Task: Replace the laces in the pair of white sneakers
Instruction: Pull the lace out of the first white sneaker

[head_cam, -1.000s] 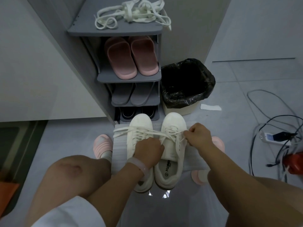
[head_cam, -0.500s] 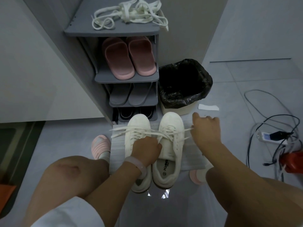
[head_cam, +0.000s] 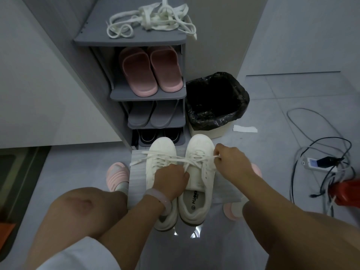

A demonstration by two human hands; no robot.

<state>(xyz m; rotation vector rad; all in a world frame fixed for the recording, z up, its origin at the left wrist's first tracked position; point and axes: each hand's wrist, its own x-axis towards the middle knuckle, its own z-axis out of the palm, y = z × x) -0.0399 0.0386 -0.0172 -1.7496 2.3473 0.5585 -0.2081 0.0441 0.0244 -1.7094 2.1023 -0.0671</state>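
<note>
The 2 white sneakers (head_cam: 181, 172) sit side by side on the floor — right hand (head_cam: 231, 162) pinches a lace (head_cam: 194, 158); left hand (head_cam: 171, 180) seemingly grips the tongue area, fingers curled.

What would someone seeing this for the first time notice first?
The pair of white sneakers on the floor in the middle, with the right hand pinching a lace end and the left hand on the tongues. Next, the tangle of loose white laces atop the grey shoe rack behind.
</note>
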